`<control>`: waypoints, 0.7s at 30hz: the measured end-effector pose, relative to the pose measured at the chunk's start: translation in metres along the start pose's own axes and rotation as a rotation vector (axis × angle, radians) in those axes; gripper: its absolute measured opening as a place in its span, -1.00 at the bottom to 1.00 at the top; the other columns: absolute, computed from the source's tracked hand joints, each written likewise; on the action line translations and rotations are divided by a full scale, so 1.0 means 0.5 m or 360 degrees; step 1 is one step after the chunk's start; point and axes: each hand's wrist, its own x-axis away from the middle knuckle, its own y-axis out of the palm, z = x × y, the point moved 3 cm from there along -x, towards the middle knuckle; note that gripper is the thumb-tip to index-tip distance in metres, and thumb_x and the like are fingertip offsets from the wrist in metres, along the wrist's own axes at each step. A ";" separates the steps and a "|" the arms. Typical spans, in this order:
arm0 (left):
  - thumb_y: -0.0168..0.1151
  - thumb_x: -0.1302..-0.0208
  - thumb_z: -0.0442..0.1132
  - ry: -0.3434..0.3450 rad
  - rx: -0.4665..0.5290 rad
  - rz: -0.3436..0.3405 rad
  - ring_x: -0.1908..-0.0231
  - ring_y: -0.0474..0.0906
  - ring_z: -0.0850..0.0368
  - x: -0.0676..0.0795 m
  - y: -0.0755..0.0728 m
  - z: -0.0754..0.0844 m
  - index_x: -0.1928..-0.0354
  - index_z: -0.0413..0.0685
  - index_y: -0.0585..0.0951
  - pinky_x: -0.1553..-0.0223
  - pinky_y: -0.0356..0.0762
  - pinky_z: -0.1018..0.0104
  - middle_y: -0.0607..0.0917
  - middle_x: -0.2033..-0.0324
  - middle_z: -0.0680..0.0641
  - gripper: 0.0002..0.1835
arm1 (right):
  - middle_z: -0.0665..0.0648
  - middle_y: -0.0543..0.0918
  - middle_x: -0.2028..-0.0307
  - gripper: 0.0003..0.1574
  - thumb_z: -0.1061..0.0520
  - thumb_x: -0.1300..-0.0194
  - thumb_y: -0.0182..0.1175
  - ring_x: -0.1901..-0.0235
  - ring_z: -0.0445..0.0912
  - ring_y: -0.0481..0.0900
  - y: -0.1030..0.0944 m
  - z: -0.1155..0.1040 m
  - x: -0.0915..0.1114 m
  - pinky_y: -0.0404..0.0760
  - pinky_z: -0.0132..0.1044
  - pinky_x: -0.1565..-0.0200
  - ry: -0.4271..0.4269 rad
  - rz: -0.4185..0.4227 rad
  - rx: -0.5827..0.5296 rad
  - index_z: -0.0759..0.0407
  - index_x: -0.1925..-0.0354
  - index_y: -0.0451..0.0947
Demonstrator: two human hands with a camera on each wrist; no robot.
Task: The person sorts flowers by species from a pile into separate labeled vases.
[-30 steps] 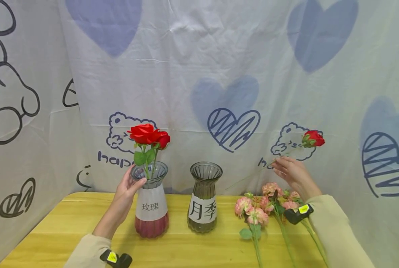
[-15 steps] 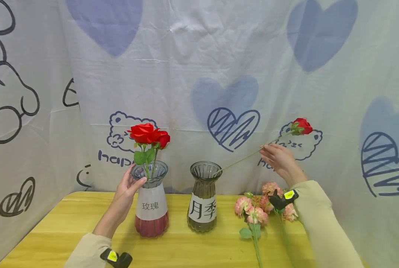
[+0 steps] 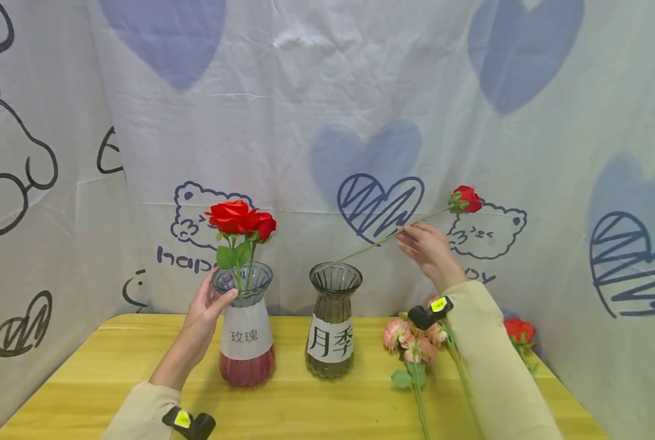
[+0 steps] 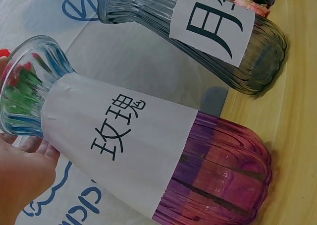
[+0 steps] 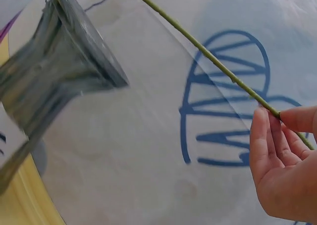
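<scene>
My left hand holds the neck of a glass vase with a pinkish-red lower part and a white paper label, thumb at the rim. Two red roses with green leaves stand in this vase. With thumb and fingertips, my right hand pinches the thin green stem of another red rose. That rose slants in the air, its bloom up to the right and its stem end overlapping the rim of the grey glass vase in the head view. The grey vase also bears a white label.
Several pink flowers lie on the yellow wooden table at the right, partly behind my right sleeve. One more red flower lies beyond that sleeve. A white curtain with heart and bear drawings hangs close behind the vases.
My right hand has carried the red rose leftward and up, its stem end going from right of the grey vase to over its rim. My left hand stays on its vase.
</scene>
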 end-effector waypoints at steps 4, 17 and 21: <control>0.03 -0.45 -0.19 -0.0002 -0.0002 -0.0008 -0.46 -0.24 -0.10 0.001 -0.002 0.002 -0.52 -0.08 -0.33 -0.42 -0.25 -0.01 -0.15 -0.49 -0.23 -0.12 | -0.01 0.65 0.44 -0.92 0.34 -0.44 -0.01 0.39 -0.22 0.63 0.034 0.009 -0.002 0.63 -0.41 0.18 -0.0011 -0.0003 0.0000 0.27 0.23 0.43; 0.02 -0.45 -0.20 0.0009 -0.0007 -0.0002 -0.46 -0.25 -0.11 0.005 0.002 0.006 -0.52 -0.10 -0.33 -0.42 -0.25 0.00 -0.14 -0.49 -0.24 -0.13 | 0.23 0.61 0.11 -0.94 0.31 -0.45 0.00 0.38 -0.19 0.61 0.122 0.028 0.008 0.64 -0.39 0.21 -0.0065 0.0021 0.0044 0.27 0.20 0.43; 0.02 -0.45 -0.20 0.0015 -0.0003 -0.0003 -0.46 -0.25 -0.11 0.005 0.002 0.006 -0.51 -0.11 -0.33 -0.42 -0.25 0.00 -0.14 -0.49 -0.24 -0.13 | 0.34 0.56 -0.04 -0.89 0.30 -0.45 0.00 0.38 -0.20 0.61 0.153 0.038 0.010 0.65 -0.40 0.26 -0.0083 0.0015 0.0066 0.33 0.13 0.44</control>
